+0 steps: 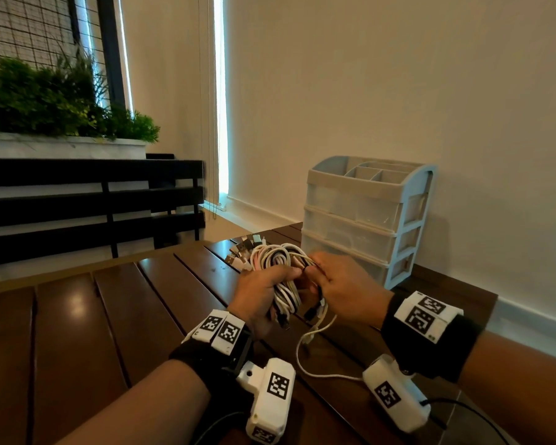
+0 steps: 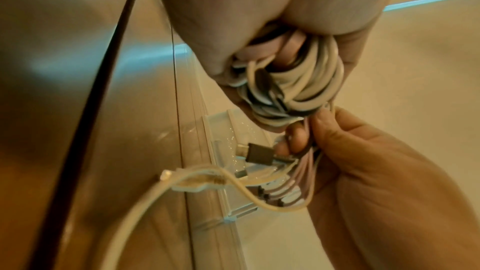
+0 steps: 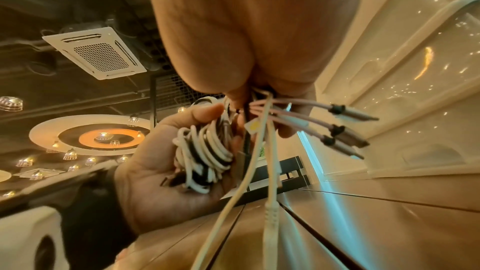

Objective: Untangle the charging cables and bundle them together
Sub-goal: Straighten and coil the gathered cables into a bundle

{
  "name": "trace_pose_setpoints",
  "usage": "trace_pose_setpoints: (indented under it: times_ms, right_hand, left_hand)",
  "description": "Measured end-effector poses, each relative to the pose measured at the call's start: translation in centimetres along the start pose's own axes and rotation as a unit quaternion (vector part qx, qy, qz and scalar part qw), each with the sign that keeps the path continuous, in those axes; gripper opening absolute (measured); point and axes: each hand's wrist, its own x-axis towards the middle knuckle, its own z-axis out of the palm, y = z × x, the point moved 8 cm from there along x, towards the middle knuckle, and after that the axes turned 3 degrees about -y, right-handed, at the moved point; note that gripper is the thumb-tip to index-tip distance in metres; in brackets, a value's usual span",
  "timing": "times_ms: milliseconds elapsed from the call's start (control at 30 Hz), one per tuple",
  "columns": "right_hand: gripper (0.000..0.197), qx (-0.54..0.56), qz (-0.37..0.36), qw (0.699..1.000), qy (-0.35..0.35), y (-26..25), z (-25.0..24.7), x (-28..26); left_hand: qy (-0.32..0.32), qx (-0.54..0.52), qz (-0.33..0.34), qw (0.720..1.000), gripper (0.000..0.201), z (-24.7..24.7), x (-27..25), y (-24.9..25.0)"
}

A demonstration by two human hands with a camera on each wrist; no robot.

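Observation:
A coiled bunch of white, black and pink charging cables is held above the brown slatted table. My left hand grips the coil round its middle, fingers curled through the loops. My right hand pinches several pink cable ends beside the coil; their plugs stick out past its fingers. One white cable hangs loose from the hands in a loop down to the table, its end dangling free.
A white plastic drawer organiser stands just behind the hands, against the wall. A black slatted bench with a planter of greenery is off to the left. The table edge runs close to the wall on the right.

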Motion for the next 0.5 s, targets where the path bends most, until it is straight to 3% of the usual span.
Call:
trace_pose_setpoints:
  times_ms: [167,333,500]
  right_hand:
    - [0.022,0.016,-0.008,1.000,0.024,-0.8,0.3,-0.1]
    - [0.023,0.002,-0.013,1.000,0.028,-1.9,0.3,-0.1]
    - [0.024,-0.045,-0.016,0.998,-0.036,-1.9,1.0,0.5]
  left_hand:
    - [-0.013,-0.021,-0.004,1.000,0.013,0.5,0.0,-0.4]
    - [-0.032,-0.047,0.006,0.998,0.021,1.0,0.2,-0.4]
    - [-0.034,-0.089,-0.024,0.995,0.014,0.3,0.6,-1.3]
